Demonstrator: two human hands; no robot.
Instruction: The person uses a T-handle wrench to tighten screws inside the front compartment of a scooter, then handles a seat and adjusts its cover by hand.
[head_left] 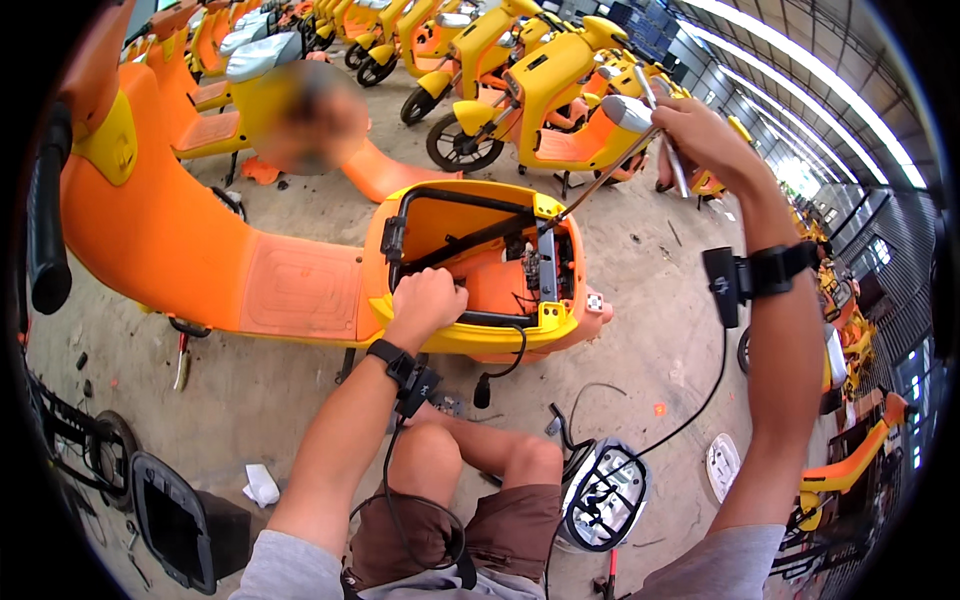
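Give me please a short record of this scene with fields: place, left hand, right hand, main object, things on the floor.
place: workshop hall with many yellow and orange scooters
left hand: closed fist on the rim of the open compartment
right hand: raised, gripping a long thin tool whose tip reaches the compartment's far corner
main object: orange scooter body, seat removed, wiring visible inside
things on the floor: white cover part, black basket, crumpled paper

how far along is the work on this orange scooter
Done: the seat is off, leaving the orange scooter's rear compartment open with wiring exposed. In hand: left hand grips the compartment rim, right hand works a long tool inside. Left: loose parts on the floor.
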